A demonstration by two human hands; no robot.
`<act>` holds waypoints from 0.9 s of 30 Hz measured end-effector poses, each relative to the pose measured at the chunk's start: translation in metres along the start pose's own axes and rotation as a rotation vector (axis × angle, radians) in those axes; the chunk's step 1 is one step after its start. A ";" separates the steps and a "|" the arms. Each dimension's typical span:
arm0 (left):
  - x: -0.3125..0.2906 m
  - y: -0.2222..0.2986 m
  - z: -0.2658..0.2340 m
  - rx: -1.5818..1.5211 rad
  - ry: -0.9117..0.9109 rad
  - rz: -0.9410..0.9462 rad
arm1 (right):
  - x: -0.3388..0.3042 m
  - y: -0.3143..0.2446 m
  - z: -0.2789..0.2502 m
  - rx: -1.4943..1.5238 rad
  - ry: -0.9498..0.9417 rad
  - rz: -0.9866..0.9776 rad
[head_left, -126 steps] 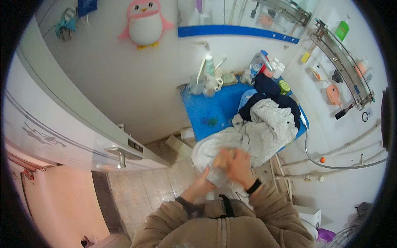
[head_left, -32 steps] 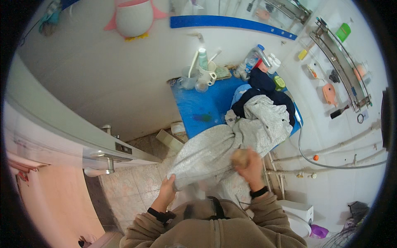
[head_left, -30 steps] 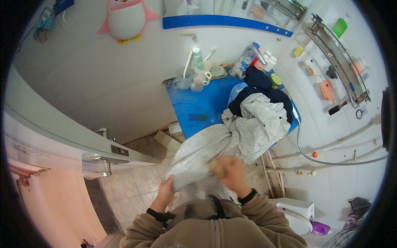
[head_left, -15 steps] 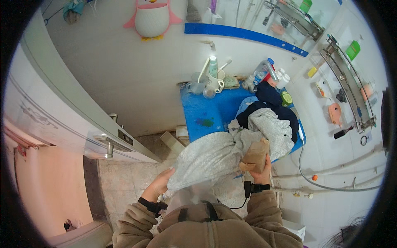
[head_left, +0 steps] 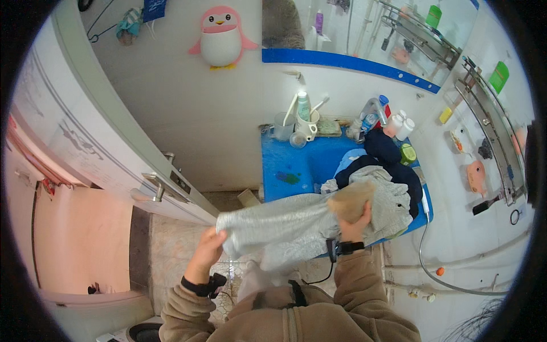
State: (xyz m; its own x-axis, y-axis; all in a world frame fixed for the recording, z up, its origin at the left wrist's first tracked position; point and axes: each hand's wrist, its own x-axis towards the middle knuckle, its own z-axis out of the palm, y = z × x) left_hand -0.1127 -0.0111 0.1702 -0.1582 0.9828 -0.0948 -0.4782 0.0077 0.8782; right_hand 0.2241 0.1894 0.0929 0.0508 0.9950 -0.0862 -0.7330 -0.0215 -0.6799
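Observation:
A light grey garment is stretched across the front of the blue washstand, its loose end hanging over the near edge. My left hand pinches its left end, thumb on top. In my right hand is a tan, brick-shaped block, smeared by motion; it rests on or just over the cloth, and I cannot tell what it is. More of the grey cloth lies bunched beside that hand, against dark navy clothing heaped in the basin.
The blue washstand carries a toothbrush mug, bottles and a green-lidded jar at the back. A faucet arches over the basin. At left stands a door with a metal handle; a hose hangs at right.
My left hand has drawn the grey garment's end up and left, pulling it into a narrower strip. The tan block has tilted and moved over the cloth. The view has shifted slightly.

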 end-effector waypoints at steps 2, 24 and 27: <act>0.020 0.006 0.005 0.039 0.060 0.044 | 0.015 -0.025 0.008 -0.414 -0.058 -0.383; -0.010 -0.168 0.052 0.893 -0.066 -0.535 | -0.098 -0.099 -0.071 -0.764 -0.095 -0.101; -0.010 -0.187 0.045 0.538 0.020 -0.509 | -0.121 -0.039 -0.015 -1.281 -0.551 -0.299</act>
State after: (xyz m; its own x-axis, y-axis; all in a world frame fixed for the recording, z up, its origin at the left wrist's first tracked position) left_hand 0.0170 -0.0140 0.0281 -0.0482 0.8300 -0.5557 -0.0076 0.5560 0.8311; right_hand 0.2568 0.0688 0.1183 -0.3917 0.8816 0.2633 0.3821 0.4163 -0.8250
